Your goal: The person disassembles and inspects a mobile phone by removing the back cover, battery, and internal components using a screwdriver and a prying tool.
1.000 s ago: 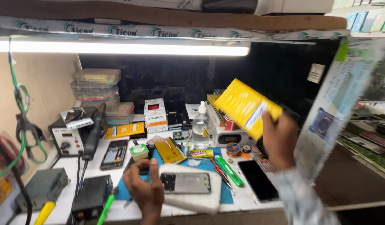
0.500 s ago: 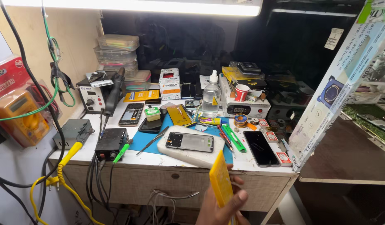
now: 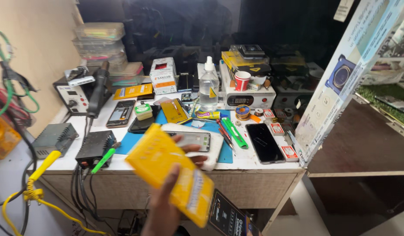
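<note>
- Here, a single hand [image 3: 165, 205] rises from the bottom edge below the workbench [image 3: 250, 161], fingers and thumb clamped on a flat yellow package [image 3: 167, 168] held tilted in front of the bench's near edge; which hand it is cannot be told, and no second hand shows.
- Just behind the package, a phone [image 3: 194, 140] lies on a white pad [image 3: 213, 150] over a blue mat [image 3: 226, 154].
- On the mat: a green-handled tool [image 3: 234, 132], a red pen-like tool beside it.
- A black phone [image 3: 264, 142] lies right of the mat, with small red-and-white boxes [image 3: 283, 140] near it.
- At the back left, clear plastic storage boxes [image 3: 99, 39] are stacked; their contents are only coloured blurs.
- A clear bottle [image 3: 208, 85] with a white nozzle stands mid-bench, holding clear liquid.
- A red-and-white cup [image 3: 241, 80] sits on a white device with a digital display [image 3: 245, 97]; what is inside cannot be seen.
</note>
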